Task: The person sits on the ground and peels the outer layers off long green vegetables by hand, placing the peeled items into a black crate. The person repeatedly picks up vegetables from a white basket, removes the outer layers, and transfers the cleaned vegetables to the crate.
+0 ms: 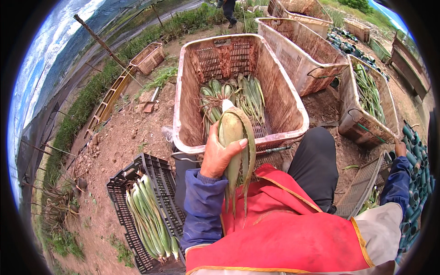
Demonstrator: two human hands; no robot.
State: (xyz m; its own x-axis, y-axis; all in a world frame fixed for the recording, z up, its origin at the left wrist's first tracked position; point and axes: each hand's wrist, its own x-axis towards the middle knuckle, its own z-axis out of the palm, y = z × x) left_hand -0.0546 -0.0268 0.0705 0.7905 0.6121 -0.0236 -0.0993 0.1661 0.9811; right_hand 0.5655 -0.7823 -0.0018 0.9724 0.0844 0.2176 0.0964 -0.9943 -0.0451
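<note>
My left hand (pixel 220 158) is closed around an aloe plant (pixel 232 128), above the near rim of a large, dirt-stained crate (pixel 293 120). The plant's pale root end points away, toward the crate, and its thick leaves hang down over my red apron (pixel 293 231). More aloe plants (pixel 250 94) lie at the crate's far end, some with roots showing. Out to the right, my right hand (pixel 400 148) is beside a crate of long green leaves (pixel 368 95). Its fingers are mostly hidden, and I cannot make out whether it holds anything.
A black crate (pixel 137 158) of aloe plants (pixel 151 220) stands at my left. Another large crate (pixel 293 55) is at the back right. Teal pots (pixel 415 183) are piled at the right edge. A yellow ladder-like frame (pixel 103 103) lies at left. Someone's legs (pixel 229 11) show far ahead.
</note>
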